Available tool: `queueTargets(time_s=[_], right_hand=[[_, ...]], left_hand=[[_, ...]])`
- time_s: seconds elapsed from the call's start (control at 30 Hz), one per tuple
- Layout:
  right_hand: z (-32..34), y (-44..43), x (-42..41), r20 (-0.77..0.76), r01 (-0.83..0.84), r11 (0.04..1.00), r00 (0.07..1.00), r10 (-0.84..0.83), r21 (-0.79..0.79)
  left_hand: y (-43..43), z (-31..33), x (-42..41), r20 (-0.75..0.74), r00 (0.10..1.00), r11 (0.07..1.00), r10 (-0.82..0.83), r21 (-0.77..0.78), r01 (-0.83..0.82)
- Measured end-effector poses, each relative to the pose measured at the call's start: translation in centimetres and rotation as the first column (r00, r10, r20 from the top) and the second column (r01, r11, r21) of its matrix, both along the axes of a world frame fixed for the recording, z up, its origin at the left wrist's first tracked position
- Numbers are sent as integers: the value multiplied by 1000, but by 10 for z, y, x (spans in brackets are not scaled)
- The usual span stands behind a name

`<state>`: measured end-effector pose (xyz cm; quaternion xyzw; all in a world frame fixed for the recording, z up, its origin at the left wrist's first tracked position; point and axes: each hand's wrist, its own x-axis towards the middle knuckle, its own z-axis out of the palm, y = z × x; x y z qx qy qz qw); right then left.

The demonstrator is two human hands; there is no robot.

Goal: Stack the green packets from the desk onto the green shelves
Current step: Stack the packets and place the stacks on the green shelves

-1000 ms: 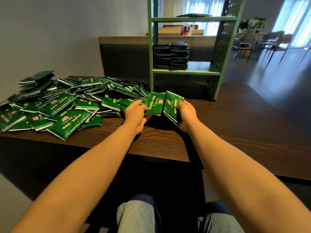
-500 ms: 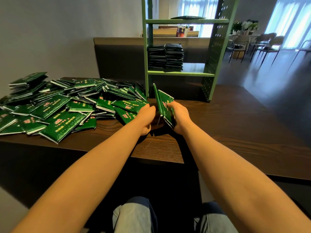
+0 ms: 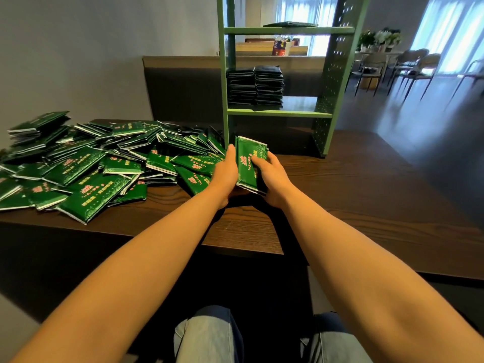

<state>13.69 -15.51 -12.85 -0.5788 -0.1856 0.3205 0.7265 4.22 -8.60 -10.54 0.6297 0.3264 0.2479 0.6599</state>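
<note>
Packets [image 3: 247, 153] upright btw L hand [image 3: 224, 174], pressing flat, & R hand [image 3: 271, 176], gripping; pink print prob. Chinese.

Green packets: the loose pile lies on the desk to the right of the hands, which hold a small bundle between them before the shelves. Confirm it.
Wrong side. The head view shows the loose pile on the desk to the left of the hands. The rest stands: left hand and right hand hold the small bundle between them before the green shelves.
</note>
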Motion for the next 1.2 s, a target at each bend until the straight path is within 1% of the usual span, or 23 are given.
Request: queueTargets(time_s=[0.07,0.13,0.2,0.27,0.33,0.4,0.57,0.67,0.77,0.83,0.93,1.07,1.13,1.2], right_hand=[[2,0,0,-38,-27,999,999,26,-32],[3,-1,0,-57,-47,998,997,44,-52],[2,3,2,-28,-37,997,999,35,-75],[1,9,1,45,-15,995,999,19,-99],[0,13,-1,125,33,991,992,-17,-131],[0,16,1,192,86,983,980,-54,-164],[-7,19,5,230,140,975,968,-99,-172],[-7,15,3,242,140,976,965,-98,-166],[-8,12,4,255,143,978,962,-101,-154],[-9,10,5,260,138,979,961,-95,-150],[-7,6,6,218,110,985,973,-80,-131],[-3,3,6,119,81,989,991,-66,-123],[3,0,4,30,69,989,997,-66,-133],[9,-3,2,-73,45,987,996,-57,-155]], left_hand=[[0,1,3,-101,991,972,84,228,-59],[-1,3,2,-154,980,915,124,400,-53],[0,1,-2,-184,967,859,177,508,-61],[4,-1,-8,-192,938,791,288,600,-120],[11,-4,-16,-199,903,731,381,663,-162],[23,-10,-25,-210,883,686,420,711,-157],[42,-34,-35,-257,860,550,441,834,-33],[44,-39,-30,-331,823,493,462,867,72],[46,-40,-30,-364,794,484,487,869,102],[48,-39,-32,-335,815,510,473,858,57],[49,-36,-38,-254,863,558,437,829,-39],[43,-24,-46,-64,923,579,379,795,-182],[39,-20,-50,17,940,612,341,755,-235],[34,-19,-49,53,948,656,314,709,-257]])
